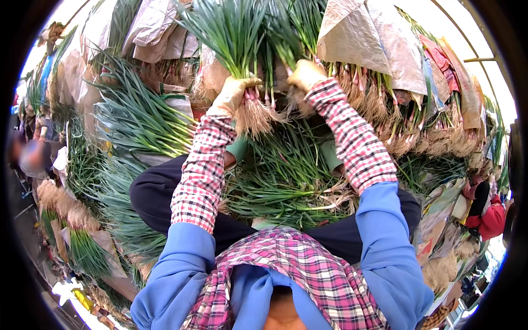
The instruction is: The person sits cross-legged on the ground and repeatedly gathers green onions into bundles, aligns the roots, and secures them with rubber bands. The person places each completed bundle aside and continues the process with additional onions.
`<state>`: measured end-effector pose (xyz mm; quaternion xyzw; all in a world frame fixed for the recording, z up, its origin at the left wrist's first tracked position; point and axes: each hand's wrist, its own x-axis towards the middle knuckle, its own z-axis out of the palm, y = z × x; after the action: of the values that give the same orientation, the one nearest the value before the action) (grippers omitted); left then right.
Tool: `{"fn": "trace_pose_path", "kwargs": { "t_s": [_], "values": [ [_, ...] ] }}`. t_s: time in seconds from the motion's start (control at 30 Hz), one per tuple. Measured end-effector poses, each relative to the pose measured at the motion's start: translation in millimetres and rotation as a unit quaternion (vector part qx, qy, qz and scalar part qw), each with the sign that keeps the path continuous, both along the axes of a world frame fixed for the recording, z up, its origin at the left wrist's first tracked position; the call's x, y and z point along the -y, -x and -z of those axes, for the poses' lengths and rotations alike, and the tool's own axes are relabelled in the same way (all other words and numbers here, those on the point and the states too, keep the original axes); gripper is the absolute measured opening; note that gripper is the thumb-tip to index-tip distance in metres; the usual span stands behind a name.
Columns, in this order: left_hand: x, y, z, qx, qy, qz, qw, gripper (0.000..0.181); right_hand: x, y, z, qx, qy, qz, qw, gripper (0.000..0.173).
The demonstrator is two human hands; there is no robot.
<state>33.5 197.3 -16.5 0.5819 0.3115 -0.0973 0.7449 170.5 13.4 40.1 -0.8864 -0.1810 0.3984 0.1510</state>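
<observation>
Near the top middle, my gloved left hand (235,93) is closed around a bunch of green-leaved plants (237,37) with pinkish bulbs, like young garlic. The leaves point away from me and the pale roots (255,115) hang below the fist. To its right, my gloved right hand (307,76) grips a smaller bunch of the same plants (286,49), whose leaves and roots look blurred. Between the hands a few stems with pink bases hang beside the left bunch. Loose green plants (284,177) lie between my legs, some with roots at the right.
Leafy bundles (140,115) lie at the left. Woven plastic sacks (350,33) cover rows of rooted plants (371,95) at the upper right. More bundles (86,243) lie at the lower left. A person in red (489,216) is at the far right, and other people (37,156) are at the far left.
</observation>
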Motion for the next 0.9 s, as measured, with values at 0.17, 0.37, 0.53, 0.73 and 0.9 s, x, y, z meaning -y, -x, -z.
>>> {"fn": "trace_pose_path", "kwargs": {
  "t_s": [0.17,0.37,0.53,0.73,0.9],
  "values": [
    [38.0,50.6,-56.5,0.011,0.180,-0.094,0.979,0.021,44.8,-19.9,-16.3,0.061,-0.009,0.099,0.993,0.040],
    [69.0,105.4,-20.6,0.096,0.304,-0.118,0.940,0.022,33.0,87.7,24.3,0.219,-0.386,0.103,0.890,0.043],
    [84.0,111.9,-40.2,0.097,0.307,-0.121,0.939,0.021,8.1,156.9,87.7,-0.530,-0.426,0.443,0.585,0.059],
    [82.5,123.3,-17.9,0.055,0.210,-0.142,0.966,0.015,-21.8,155.8,21.1,-0.249,-0.595,0.511,0.568,0.019],
    [97.5,130.3,-19.4,0.040,0.195,-0.125,0.972,0.010,-16.4,104.0,11.5,0.227,-0.437,0.324,0.808,0.031]
  ]
}}
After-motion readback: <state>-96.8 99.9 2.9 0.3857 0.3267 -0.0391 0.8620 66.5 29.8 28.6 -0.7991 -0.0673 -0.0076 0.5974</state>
